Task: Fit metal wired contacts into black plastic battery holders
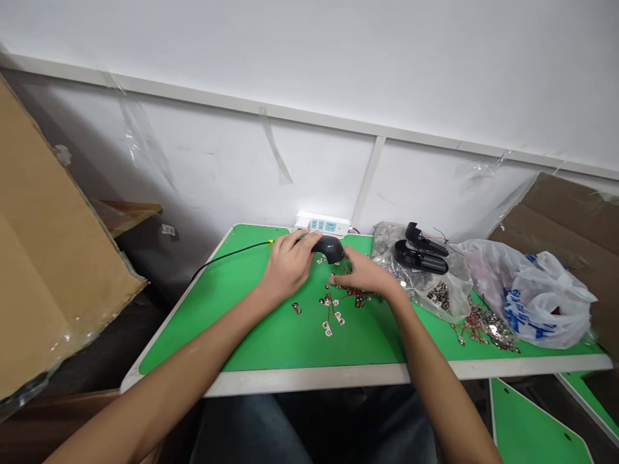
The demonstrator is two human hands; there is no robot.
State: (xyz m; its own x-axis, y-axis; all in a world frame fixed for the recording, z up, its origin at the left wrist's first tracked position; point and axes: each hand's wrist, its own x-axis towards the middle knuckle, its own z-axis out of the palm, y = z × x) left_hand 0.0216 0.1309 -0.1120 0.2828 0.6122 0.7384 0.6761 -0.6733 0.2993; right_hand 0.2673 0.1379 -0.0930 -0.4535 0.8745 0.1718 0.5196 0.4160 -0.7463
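A black curved handheld device (329, 248) is held above the green table by my left hand (290, 263), whose fingers wrap round its back end. A black cable (232, 252) runs off to the left. My right hand (360, 272) is beside the device's front end, thumb and forefinger apart, over small metal parts with red wires (358, 296); nothing can be seen between its fingers. Nearer the front edge lie a few flat parts on red wires (327, 327), and a small loose metal piece (296, 308) sits to their left.
Behind the hands stands a white power strip (324, 224). To the right are black plastic housings (420, 258) on clear bags, a bag of metal parts (440, 295), a wired pile (488, 327) and a white plastic bag (546, 296). Cardboard (53, 258) rises at the left.
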